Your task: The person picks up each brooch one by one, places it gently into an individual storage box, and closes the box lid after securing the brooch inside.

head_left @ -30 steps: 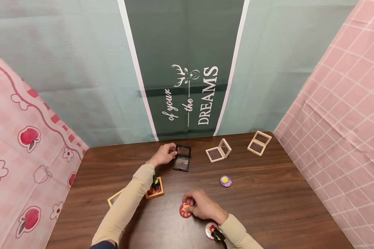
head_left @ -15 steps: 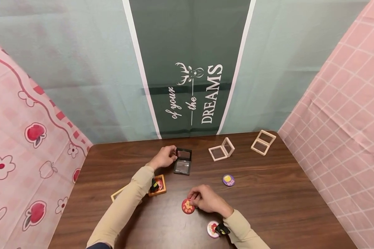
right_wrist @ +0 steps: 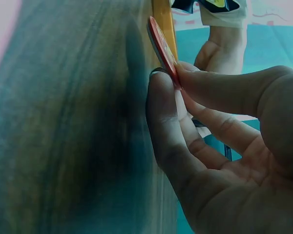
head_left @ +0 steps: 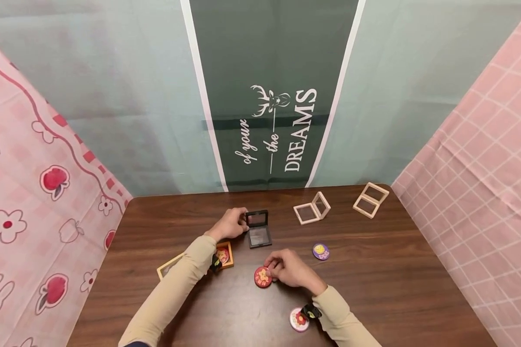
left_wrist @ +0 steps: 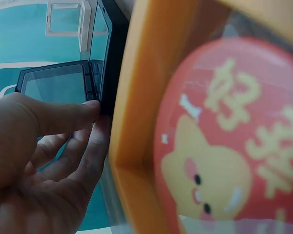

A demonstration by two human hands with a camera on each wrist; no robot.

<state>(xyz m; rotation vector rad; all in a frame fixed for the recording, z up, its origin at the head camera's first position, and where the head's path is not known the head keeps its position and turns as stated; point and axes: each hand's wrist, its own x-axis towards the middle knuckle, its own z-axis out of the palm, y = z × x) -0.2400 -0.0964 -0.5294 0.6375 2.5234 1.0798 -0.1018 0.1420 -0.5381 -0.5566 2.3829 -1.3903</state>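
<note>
My left hand [head_left: 231, 223] pinches the left edge of an open black display frame [head_left: 259, 236] near its hinge, with the thumb on one side and fingers on the other in the left wrist view. Its lid stands up at the back. My right hand [head_left: 290, 268] holds a round red badge [head_left: 262, 277] between thumb and index finger. In the right wrist view the badge [right_wrist: 162, 51] is tilted, edge toward the camera, off the wooden surface. Close to my left wrist lies an orange frame [left_wrist: 129, 146] with another red badge [left_wrist: 224, 131] inside, partly covered by the sleeve in the head view.
A yellow frame [head_left: 167, 266] lies partly under my left forearm. Two pale open frames, one half-raised [head_left: 306, 213] and one flat [head_left: 366, 206], stand at the back right. A purple badge [head_left: 321, 251] and a white badge with a red flower [head_left: 298, 320] lie on the table [head_left: 386, 279].
My right hand has carried the red badge up and slightly toward the black frame. The black frame's lid now stands more upright, with my left hand still on its edge. The head view has shifted slightly.
</note>
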